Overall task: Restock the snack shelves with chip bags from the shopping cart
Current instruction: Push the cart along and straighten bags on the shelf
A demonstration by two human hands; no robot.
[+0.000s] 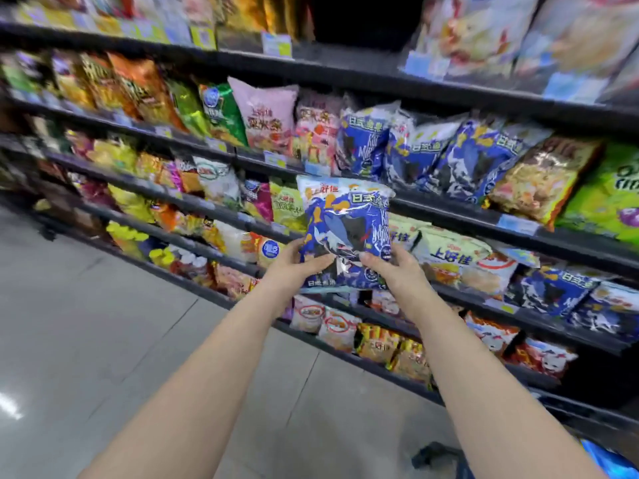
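I hold a blue and white chip bag (345, 223) upright in front of the snack shelves. My left hand (294, 267) grips its lower left corner, and my right hand (394, 267) grips its lower right corner. Just above and behind the bag, a row of matching blue bags (425, 150) leans on a dark shelf (449, 205). Both forearms reach up from the bottom of the view. At the bottom right, a dark and blue part of the cart (446, 458) shows.
Several dark shelves run from upper left to lower right, packed with coloured snack bags. Pink bags (266, 112) stand left of the blue row, a brown bag (539, 174) to its right. More blue bags (560, 292) sit on a lower shelf. Grey tiled floor (86, 323) lies to the left.
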